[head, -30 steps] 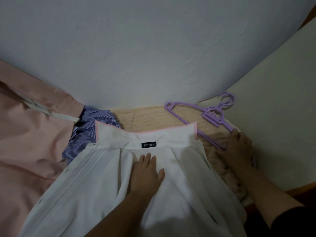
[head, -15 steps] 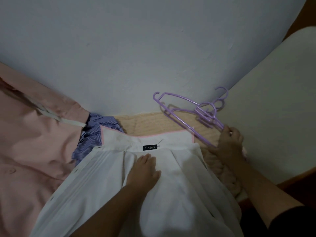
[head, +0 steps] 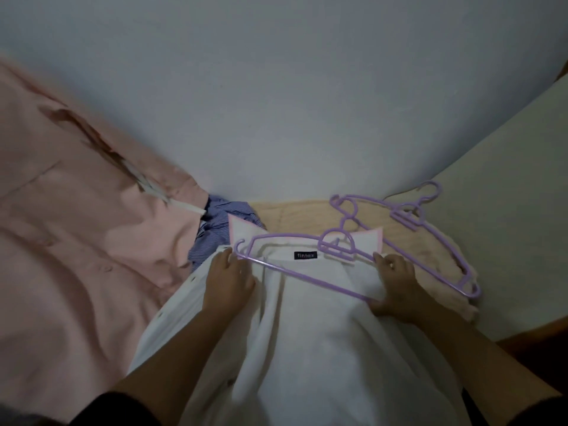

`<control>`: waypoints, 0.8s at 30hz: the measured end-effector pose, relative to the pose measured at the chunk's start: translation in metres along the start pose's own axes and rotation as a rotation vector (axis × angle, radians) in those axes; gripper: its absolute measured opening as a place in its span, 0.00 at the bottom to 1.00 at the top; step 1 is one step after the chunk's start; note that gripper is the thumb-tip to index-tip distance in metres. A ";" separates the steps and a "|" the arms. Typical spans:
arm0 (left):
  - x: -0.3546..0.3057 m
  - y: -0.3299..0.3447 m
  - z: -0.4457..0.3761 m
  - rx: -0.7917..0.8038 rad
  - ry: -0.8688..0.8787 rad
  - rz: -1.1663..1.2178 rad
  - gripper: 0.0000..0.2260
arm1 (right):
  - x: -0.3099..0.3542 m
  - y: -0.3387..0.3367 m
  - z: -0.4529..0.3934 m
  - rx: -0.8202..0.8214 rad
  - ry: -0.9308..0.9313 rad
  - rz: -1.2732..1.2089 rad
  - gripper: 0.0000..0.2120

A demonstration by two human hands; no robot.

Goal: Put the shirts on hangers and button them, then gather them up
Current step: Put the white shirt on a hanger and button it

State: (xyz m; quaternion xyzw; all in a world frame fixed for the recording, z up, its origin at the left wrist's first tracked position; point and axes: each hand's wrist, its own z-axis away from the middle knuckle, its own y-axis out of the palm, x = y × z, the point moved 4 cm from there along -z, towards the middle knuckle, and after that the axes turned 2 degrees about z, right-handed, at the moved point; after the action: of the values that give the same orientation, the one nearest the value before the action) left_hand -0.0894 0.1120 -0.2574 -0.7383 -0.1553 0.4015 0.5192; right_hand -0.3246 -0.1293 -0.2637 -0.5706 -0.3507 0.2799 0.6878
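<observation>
Dim flat light on my view, soft grainy focus — wide-angle bend at edges, faint shadows, no glare.

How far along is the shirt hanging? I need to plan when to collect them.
Done: nothing hung or buttoned. In hand: both hands, left hand and right hand, hold a purple hanger over the open white shirt. Left: seating it, buttoning, then the pink shirt and striped shirt; a spare hanger waits.

White shirt [head: 307,348] hem cut off at 6 o'clock edge. Pink shirt [head: 61,256] cut off at 9 o'clock. Striped shirt [head: 215,229] mostly hidden beneath both. Right hand [head: 396,284] covers hanger [head: 295,269] end.
</observation>
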 end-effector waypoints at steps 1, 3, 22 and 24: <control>0.002 -0.003 -0.002 0.004 -0.025 -0.001 0.13 | 0.000 0.002 0.001 0.029 0.006 0.019 0.59; 0.006 -0.005 -0.006 0.028 -0.070 0.001 0.12 | 0.000 0.003 0.000 0.069 0.027 0.029 0.57; 0.042 0.006 -0.046 0.139 -0.235 -0.017 0.19 | 0.003 0.004 -0.023 0.263 0.102 -0.041 0.56; 0.018 -0.009 -0.039 0.177 -0.210 0.086 0.15 | -0.005 -0.004 -0.020 0.233 0.096 -0.026 0.56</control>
State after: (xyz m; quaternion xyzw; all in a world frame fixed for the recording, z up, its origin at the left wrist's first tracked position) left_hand -0.0472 0.1027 -0.2515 -0.6495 -0.1411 0.5104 0.5456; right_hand -0.3117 -0.1462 -0.2625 -0.4950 -0.2898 0.2824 0.7689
